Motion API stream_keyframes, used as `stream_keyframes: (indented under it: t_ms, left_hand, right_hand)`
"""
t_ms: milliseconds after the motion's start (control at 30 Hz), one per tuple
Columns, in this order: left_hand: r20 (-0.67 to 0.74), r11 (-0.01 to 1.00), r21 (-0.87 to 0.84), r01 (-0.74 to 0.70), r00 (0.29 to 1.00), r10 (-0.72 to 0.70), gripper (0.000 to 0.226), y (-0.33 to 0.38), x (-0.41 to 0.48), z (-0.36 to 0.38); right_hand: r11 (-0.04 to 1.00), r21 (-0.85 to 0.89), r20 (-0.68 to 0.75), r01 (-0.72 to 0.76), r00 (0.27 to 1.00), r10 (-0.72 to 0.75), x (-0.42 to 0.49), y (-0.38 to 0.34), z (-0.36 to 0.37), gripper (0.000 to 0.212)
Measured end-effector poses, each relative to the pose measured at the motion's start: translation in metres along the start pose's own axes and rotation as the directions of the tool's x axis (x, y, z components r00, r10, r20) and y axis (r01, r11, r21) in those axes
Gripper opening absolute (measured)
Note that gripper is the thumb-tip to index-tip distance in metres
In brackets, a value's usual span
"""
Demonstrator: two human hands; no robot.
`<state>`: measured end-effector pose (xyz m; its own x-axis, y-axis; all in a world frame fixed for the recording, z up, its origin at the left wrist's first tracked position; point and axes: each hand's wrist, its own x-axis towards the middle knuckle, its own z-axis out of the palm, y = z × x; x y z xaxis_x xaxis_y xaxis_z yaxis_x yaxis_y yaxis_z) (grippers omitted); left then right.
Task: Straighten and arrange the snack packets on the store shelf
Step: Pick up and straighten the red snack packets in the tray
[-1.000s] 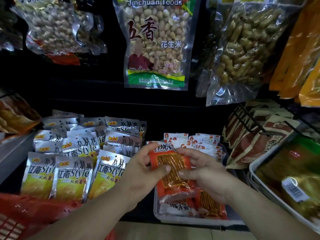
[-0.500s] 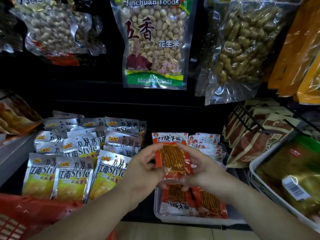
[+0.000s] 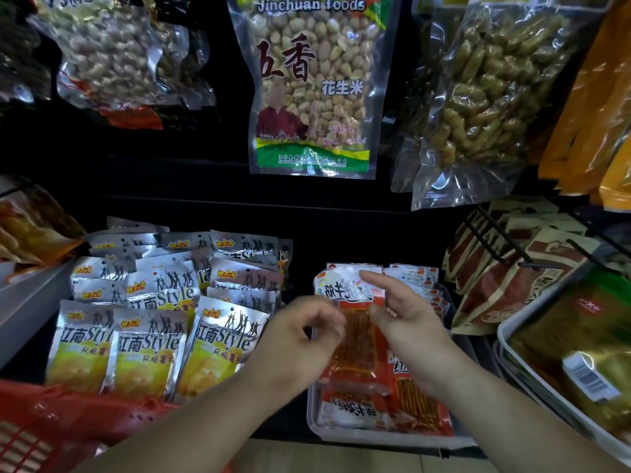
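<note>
Both hands work one red spicy-strip packet (image 3: 358, 339), which stands upright over the clear tray (image 3: 375, 438), near centre. Right hand (image 3: 409, 326): thumb and forefinger fairly straight and apart, laid on the packet's front by its right edge, not wrapped round it. Left hand (image 3: 300, 339) is motion-blurred at the packet's left edge with its fingers curled. Cannot tell whether they pinch it or only brush it.

Progress, my read: mid-task. At the tray's far end a row of like packets (image 3: 416, 278) stands on edge and looks sorted. The packet in hand is just in front of that row and probably joins it next. Left to do: other red packets (image 3: 420, 407) lie flat and crooked at the tray's near end. The silver-and-yellow chip packets (image 3: 146, 349) on the left overlap in loose rows, some of them skewed, messier toward the far side.

Around: a peanut bag (image 3: 314, 87) hangs above centre, with a clear bag of nuts (image 3: 485, 97) to its right. Brown packets (image 3: 505, 291) are stacked on the right. A white tray (image 3: 503, 339) with a green-gold pack sits near right, a red basket (image 3: 51, 425) near left. Nothing blocks the clear tray, and the hanging bags are well above the hands. The flat packets under the upright one may crowd its spot.
</note>
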<state>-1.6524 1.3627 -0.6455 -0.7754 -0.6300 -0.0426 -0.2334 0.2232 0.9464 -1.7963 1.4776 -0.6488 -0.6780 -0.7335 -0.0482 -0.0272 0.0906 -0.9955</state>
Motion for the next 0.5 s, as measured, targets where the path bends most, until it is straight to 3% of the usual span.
stream_keyframes:
  t_ms: [100,233,300,400,500]
  left_hand:
    - [-0.155,0.999,0.006,0.047,0.987,-0.046,0.023,-0.007,0.005,-0.004]
    - [-0.127,0.971,-0.221,0.094,0.984,-0.125,0.021,-0.004,0.005,0.000]
    - [-0.143,0.977,-0.190,0.099,0.981,-0.128,0.025,-0.005,0.008,0.002]
    - [-0.043,0.972,-0.173,0.162,0.984,-0.172,0.036,-0.009,0.008,0.007]
    - [0.029,0.972,-0.134,0.194,0.981,-0.192,0.039,-0.016,0.006,0.011]
  right_hand:
    - [1.000,0.001,0.051,0.004,0.999,-0.004,0.000,0.004,-0.007,0.059]
    - [1.000,0.014,0.157,-0.020,0.987,0.017,0.003,0.009,-0.005,0.076]
    - [0.997,-0.070,0.098,0.031,0.995,-0.024,0.004,0.013,-0.004,0.063]
    - [0.960,-0.254,0.016,0.117,0.993,-0.117,0.008,0.013,-0.010,0.013]
    - [0.919,-0.382,0.013,0.092,0.996,-0.094,0.020,0.025,-0.021,0.016]
